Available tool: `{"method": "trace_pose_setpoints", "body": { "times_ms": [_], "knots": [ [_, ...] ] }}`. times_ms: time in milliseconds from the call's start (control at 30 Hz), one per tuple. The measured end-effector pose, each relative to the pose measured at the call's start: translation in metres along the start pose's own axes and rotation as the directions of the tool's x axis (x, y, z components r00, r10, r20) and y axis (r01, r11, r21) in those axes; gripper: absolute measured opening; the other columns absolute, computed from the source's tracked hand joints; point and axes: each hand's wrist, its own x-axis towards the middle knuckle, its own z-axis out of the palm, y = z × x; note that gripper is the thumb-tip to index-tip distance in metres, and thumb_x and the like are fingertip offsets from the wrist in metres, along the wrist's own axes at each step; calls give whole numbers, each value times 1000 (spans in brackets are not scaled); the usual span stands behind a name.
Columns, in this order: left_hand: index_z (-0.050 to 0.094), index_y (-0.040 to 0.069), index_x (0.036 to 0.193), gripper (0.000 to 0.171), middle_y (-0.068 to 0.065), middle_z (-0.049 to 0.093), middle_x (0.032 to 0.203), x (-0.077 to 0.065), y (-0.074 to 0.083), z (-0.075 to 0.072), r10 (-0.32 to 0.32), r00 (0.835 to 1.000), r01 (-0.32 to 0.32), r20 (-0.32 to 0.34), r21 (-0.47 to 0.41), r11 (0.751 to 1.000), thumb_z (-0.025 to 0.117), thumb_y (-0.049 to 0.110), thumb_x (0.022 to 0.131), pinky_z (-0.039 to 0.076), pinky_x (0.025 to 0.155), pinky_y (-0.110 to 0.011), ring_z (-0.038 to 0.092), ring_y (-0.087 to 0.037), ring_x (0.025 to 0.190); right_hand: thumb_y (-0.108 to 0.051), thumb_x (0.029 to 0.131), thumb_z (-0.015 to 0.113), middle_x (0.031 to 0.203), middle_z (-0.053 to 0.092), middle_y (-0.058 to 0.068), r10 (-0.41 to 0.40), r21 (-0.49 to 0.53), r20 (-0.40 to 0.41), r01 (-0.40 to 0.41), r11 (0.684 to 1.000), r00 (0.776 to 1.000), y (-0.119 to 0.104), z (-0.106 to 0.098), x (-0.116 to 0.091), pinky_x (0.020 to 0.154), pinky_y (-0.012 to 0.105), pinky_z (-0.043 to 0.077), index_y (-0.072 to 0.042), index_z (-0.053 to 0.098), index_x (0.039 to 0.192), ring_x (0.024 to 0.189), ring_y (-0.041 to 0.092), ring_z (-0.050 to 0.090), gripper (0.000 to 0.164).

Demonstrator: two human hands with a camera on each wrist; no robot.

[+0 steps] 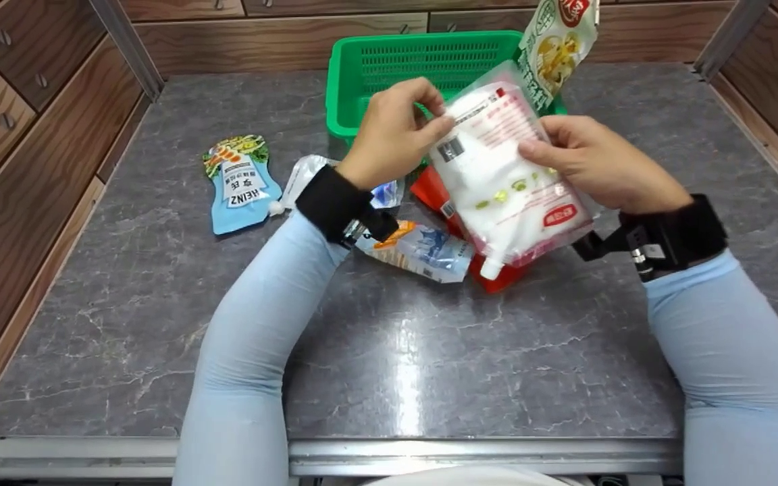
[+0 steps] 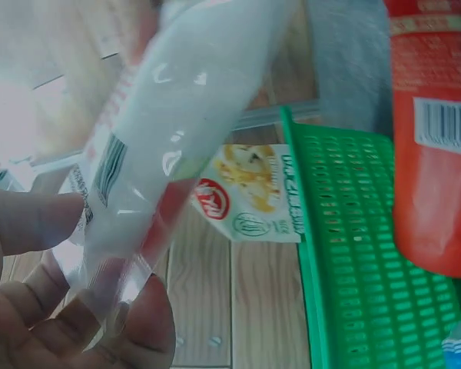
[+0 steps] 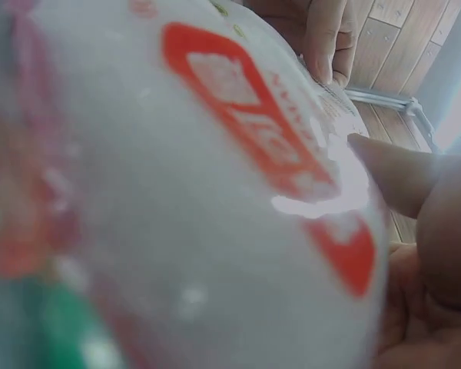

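Both hands hold a plump clear pouch (image 1: 507, 182) with white contents, red print and a white spout at its lower end, tilted above the table. My left hand (image 1: 399, 128) pinches its upper left edge; in the left wrist view thumb and fingers close on the clear film of the pouch (image 2: 169, 138). The right hand (image 1: 598, 162) grips the right side, thumb on the printed face. In the right wrist view the pouch (image 3: 200, 231) fills most of the picture. Beneath it lie a red pack (image 1: 433, 192) and a blue-and-orange pouch (image 1: 429, 250), both partly covered.
A green basket (image 1: 338, 81) stands at the back, with a pale food packet (image 1: 554, 57) upright at its right end. Left of the hands lie a light blue Heinz pouch (image 1: 244, 196) and a clear pouch (image 1: 304, 177), partly hidden by the left wrist. Wood-patterned walls surround the grey tabletop (image 1: 159, 324).
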Motion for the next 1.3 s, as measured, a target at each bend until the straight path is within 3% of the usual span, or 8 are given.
{"method": "trace_pose_setpoints", "body": {
  "times_ms": [200,333,467,633,833,1133,1300],
  "knots": [
    [58,8,86,13,2,57,84,-15,-2,-7,-13,997,6,-72,-85,996,65,19,85,41,61,-19,52,-8,65,-29,92,52,102,60,21,-71,179,48,61,982,996,4,13,3,66,46,53,1,49,115,83,32,65,39],
    [60,4,87,12,-4,58,86,-24,6,-12,-4,996,-5,-88,-104,995,65,15,85,40,64,-19,53,-11,70,-25,92,53,100,61,23,-134,212,28,125,969,991,6,16,4,62,47,52,4,50,111,81,32,66,35],
    [58,1,97,18,-10,57,97,-30,7,-14,-15,998,7,-57,-135,991,63,14,86,42,67,-21,54,-16,76,-24,92,53,97,62,22,-173,157,-4,171,973,985,7,18,3,58,46,53,4,50,106,77,32,66,32],
    [48,9,119,39,-4,51,113,-27,-13,-11,-28,999,31,26,-159,987,61,29,87,45,72,-22,54,-12,80,-26,91,54,93,62,21,-223,53,-36,225,973,974,5,19,0,56,44,53,4,51,96,74,31,66,31],
    [40,10,132,54,-3,56,111,-23,-17,-8,-5,994,26,110,-191,981,61,31,87,41,76,-22,51,-12,86,-27,90,57,84,63,16,-292,-134,-59,283,950,955,-2,16,-7,52,35,54,0,53,89,69,24,65,27],
    [35,5,136,56,-8,59,100,-27,-10,-14,40,978,16,203,-265,964,60,18,88,40,72,-24,54,-13,86,-13,90,57,79,65,14,-389,-167,-9,382,909,921,-17,21,-17,49,27,52,3,57,92,63,18,64,16],
    [36,5,135,55,-6,60,97,-32,-9,-16,59,973,21,224,-336,942,60,21,88,45,72,-27,58,-15,84,-8,89,57,73,63,13,-441,-208,37,438,874,897,-26,32,-23,46,24,50,4,57,87,59,14,62,12]
  ]
}}
